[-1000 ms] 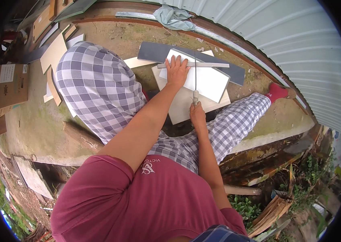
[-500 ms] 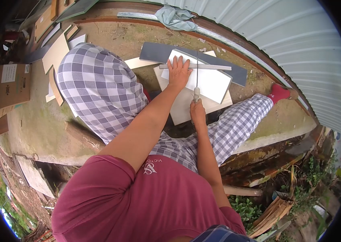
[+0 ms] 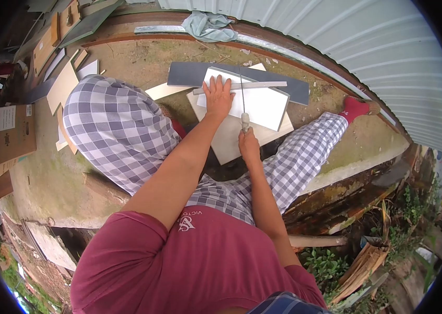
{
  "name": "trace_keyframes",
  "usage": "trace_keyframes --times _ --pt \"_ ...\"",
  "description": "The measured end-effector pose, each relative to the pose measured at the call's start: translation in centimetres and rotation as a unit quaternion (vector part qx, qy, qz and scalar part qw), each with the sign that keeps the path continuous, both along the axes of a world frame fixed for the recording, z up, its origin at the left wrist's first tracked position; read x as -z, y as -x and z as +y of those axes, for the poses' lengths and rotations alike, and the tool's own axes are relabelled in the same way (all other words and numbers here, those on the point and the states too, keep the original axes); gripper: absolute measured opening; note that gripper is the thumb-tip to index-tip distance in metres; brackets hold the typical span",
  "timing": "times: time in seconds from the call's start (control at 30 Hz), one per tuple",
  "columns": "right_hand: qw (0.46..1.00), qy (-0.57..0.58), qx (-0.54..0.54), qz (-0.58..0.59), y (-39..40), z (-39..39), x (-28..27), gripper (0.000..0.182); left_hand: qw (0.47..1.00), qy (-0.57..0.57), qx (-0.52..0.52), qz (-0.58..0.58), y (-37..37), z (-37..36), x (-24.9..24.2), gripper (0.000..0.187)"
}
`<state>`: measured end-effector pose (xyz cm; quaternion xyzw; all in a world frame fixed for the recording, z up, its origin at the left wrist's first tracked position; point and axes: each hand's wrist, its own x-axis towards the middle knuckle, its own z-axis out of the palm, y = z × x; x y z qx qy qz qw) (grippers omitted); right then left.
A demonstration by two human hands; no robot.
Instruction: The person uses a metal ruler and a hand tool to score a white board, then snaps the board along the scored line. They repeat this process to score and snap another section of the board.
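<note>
Over smooth board [image 3: 263, 107], slim metal blade [image 3: 243, 97]

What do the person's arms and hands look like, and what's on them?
The left hand and right hand wear no gloves. Both forearms are uncovered, below short, plain maroon sleeves. I see no watch or bracelet.

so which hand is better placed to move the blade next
Probably the right hand: it grips the handle of the blade, which crosses the strip. The left hand lies over the strip and white board.
</note>
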<state>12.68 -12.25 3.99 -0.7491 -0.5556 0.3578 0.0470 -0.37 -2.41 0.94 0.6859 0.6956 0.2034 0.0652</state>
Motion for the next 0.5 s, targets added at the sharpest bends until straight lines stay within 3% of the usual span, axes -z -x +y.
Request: trace_keyframes --times 0.23,0.4,0.5 --pt "0.998 -0.059 -0.007 -0.006 1.8 6.5 0.3 0.029 1.0 0.003 0.009 0.004 0.0 0.2 0.4 0.054" --pt "1.0 -0.013 0.015 -0.001 0.3 -0.1 -0.2 0.029 1.0 -0.003 0.013 0.007 -0.3 0.3 0.8 0.054" --pt "1.0 -0.005 0.017 0.001 0.4 0.3 -0.3 0.03 1.0 -0.01 0.011 0.018 -0.2 0.1 0.7 0.054"
